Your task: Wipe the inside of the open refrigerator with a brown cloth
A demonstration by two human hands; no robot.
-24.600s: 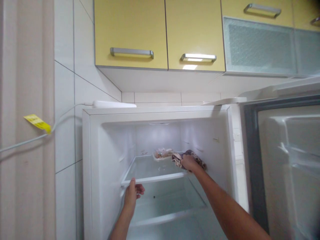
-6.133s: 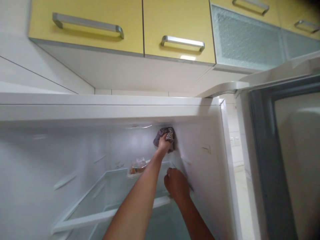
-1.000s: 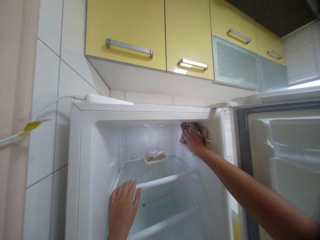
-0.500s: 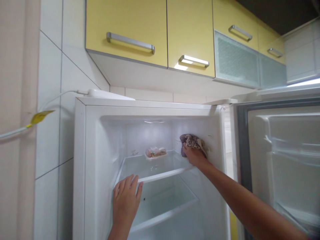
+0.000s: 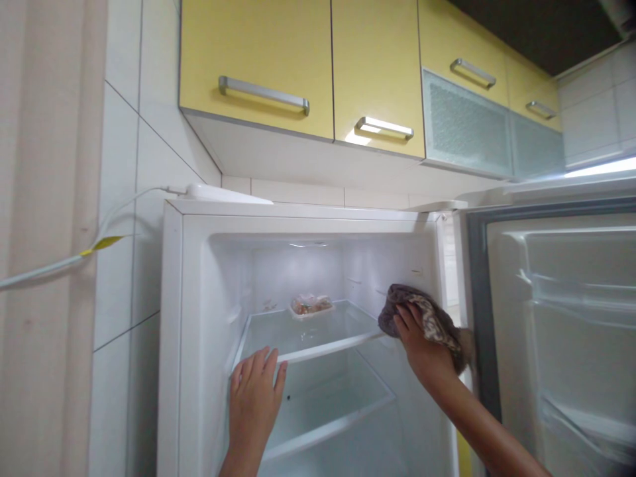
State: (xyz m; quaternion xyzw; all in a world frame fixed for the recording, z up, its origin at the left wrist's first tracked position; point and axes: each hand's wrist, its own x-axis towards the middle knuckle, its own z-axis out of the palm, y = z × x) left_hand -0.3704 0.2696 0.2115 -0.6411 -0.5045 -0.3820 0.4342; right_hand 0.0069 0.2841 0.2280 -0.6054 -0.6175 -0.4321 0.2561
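Observation:
Pressed against the right inner wall of the white refrigerator (image 5: 171, 331) is a dark patterned cloth (image 5: 427, 311), bunched up under my right hand (image 5: 424, 348). Part of the cloth hangs past the wall's front edge, near the open door. My left hand (image 5: 256, 391) rests with fingers spread at the front left of the upper glass shelf (image 5: 278, 334), touching its white front rim. A small clear-wrapped food tray (image 5: 311, 306) sits toward the back of that shelf.
The refrigerator door (image 5: 571, 318) stands open to the right. A lower glass shelf (image 5: 318, 397) lies below the upper one. Yellow cabinets (image 5: 258, 46) hang overhead. A white cable (image 5: 50, 268) with a yellow tag runs along the left wall.
My right hand has drawn the cloth along the side wall, toward the front and slightly down. My left hand keeps its place on the shelf. The view has shifted slightly.

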